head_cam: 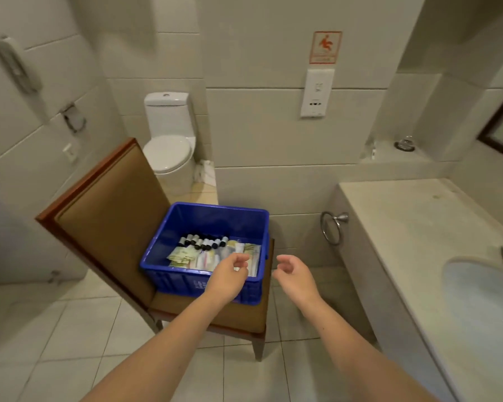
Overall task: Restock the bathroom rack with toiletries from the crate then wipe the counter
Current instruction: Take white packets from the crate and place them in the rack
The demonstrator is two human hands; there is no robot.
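Head view: both hands at the crate (169, 236), nothing grasped
Left hand (230, 271) half-curled over the sachets (209, 258), right hand (292, 272) loosely open just beside the rim; both empty. Crate on chair (105, 210), table (413, 227) to the right. Sachets likely light, slippery: pinch by edges. Bottles (202, 242) likely stiff: grip by body

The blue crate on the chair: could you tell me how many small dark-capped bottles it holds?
About 8 show, though blur makes this uncertain: the dark-capped bottles lie in a row along the far side of the blue crate, behind the sachets. More may be hidden underneath.
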